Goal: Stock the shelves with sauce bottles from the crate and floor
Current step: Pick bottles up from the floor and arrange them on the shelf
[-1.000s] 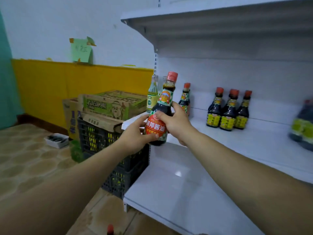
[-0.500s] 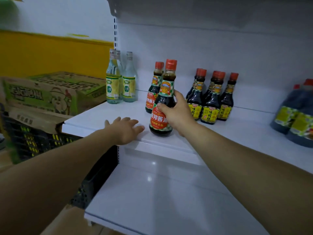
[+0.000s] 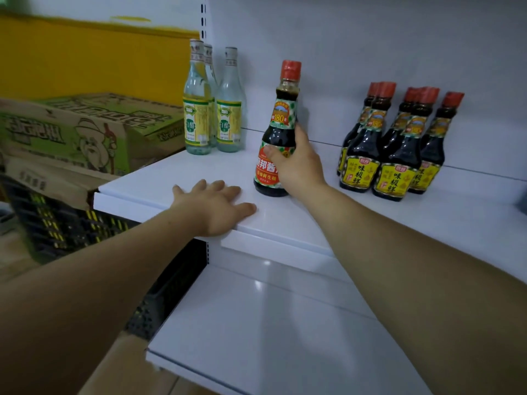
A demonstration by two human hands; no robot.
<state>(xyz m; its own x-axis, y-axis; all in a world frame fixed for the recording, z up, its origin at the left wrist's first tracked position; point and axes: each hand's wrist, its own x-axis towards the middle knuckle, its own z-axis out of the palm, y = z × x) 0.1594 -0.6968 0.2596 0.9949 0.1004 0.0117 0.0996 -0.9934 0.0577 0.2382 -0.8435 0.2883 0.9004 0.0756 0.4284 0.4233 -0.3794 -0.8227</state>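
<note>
Now, right hand (image 3: 296, 163) curled round the red-label sauce bottle (image 3: 278, 132), standing upright on the white shelf (image 3: 176, 178), left hand (image 3: 215, 206) flat on its front edge, fingers spread, yellow-label bottles (image 3: 393, 155) just to the right.

Green-printed cardboard box (image 3: 85, 132), yellow wall (image 3: 85, 58) behind it

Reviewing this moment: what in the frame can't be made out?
Head view, the only one:
1. Sauce bottle: the right hand covers part of its red label.
2. Black crate: cardboard boxes on top hide its contents; it is also blurred.
3. Yellow-label bottles: the front ones hide those behind, so no sure count.
4. Dark object at the right edge: cut off by the frame.
</note>
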